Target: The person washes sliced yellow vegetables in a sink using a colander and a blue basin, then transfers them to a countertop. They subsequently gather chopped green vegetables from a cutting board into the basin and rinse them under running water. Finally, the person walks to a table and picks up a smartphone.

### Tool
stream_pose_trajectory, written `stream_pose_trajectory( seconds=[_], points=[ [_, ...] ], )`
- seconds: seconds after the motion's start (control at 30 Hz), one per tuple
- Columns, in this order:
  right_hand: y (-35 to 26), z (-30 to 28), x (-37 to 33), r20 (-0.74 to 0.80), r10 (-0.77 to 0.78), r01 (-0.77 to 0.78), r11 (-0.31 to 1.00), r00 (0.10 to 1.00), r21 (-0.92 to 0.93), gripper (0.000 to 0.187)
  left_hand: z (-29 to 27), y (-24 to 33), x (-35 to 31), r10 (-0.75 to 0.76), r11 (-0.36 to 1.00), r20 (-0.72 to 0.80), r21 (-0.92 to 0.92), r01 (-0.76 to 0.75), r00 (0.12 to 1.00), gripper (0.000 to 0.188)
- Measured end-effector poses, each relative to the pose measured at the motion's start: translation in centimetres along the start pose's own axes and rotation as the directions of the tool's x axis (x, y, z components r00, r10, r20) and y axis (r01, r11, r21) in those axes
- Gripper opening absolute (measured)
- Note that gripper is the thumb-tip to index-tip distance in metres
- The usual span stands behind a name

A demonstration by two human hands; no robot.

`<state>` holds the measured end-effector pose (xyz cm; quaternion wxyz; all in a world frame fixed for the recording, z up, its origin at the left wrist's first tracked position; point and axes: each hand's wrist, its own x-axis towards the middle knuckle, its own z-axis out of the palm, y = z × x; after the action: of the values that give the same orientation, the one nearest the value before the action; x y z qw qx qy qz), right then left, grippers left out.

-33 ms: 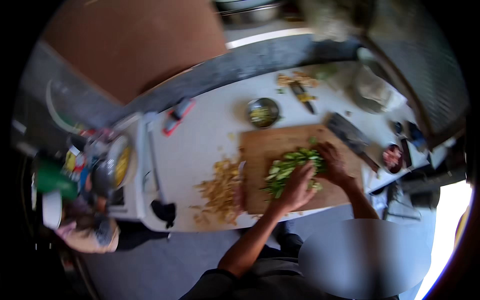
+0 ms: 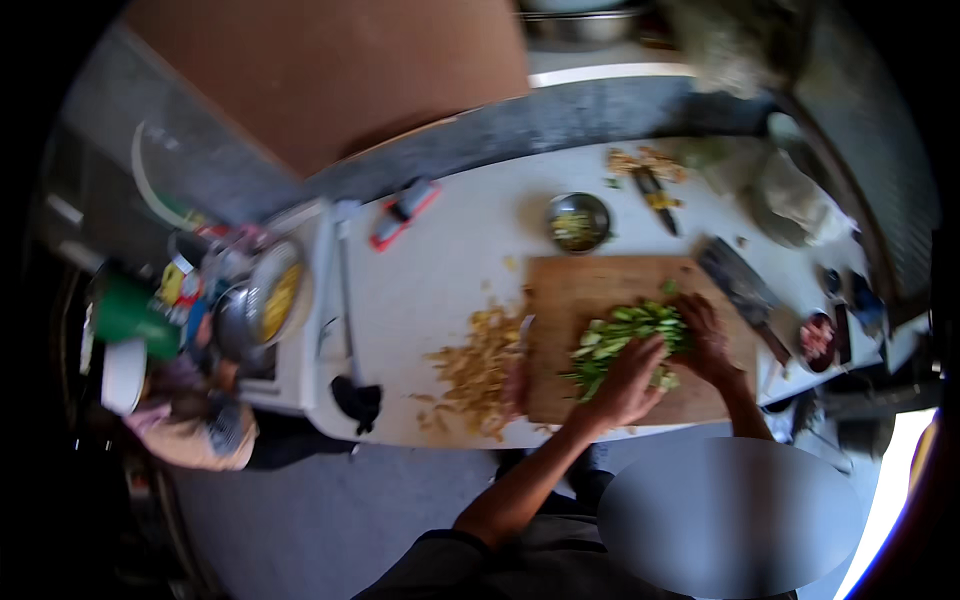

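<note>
Chopped green vegetables (image 2: 615, 340) lie heaped on a wooden cutting board (image 2: 560, 285). My left hand (image 2: 628, 382) rests against the near right side of the heap, its fingers stretched out over the pieces. From the right, my right hand (image 2: 708, 335) touches the heap's edge with its fingers spread. Neither hand is wrapped round anything, though the undersides of the fingers are hidden. A broad-bladed cleaver (image 2: 740, 280) lies just right of the board, its handle pointing toward me.
Left of the board, pale yellow peelings (image 2: 470, 370) are spread. Behind it stand a metal bowl (image 2: 580, 222) of chopped pieces and a dark-bladed knife (image 2: 655, 200). Far right is a small bowl of pinkish meat (image 2: 817, 338). At left, another person (image 2: 195, 425) is near a colander (image 2: 285, 305).
The whole view has shifted, so the table appears farther right and its left end slightly higher. My hands stay at the green heap, with little visible change in their pose.
</note>
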<state>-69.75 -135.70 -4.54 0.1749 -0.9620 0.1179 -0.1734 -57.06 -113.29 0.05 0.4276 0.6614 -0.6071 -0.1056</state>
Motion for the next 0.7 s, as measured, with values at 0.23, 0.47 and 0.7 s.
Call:
stream_pose_trajectory(
  seconds=[0.23, 0.47, 0.7],
  points=[
    [-2.8, 4.0, 1.1, 0.075, -0.027, 0.023, 0.998, 0.997, 0.059, 0.102, -7.4, 0.1, -13.6, -0.287, 0.957, -0.224, -0.024, 0.289, 0.931, 0.058],
    [-2.0, 4.1, 1.2, 0.108, -0.103, 0.096, 0.993, 0.989, 0.065, 0.108, -14.3, -0.8, -28.6, -0.548, 0.798, -0.502, -0.076, 0.598, 0.669, 0.053],
    [0.5, 4.8, 1.4, 0.172, -0.143, 0.135, 0.989, 0.975, 0.058, 0.116, -18.4, -0.4, -36.6, -0.65, 0.648, -0.632, -0.171, 0.742, 0.422, 0.049]
  ],
)
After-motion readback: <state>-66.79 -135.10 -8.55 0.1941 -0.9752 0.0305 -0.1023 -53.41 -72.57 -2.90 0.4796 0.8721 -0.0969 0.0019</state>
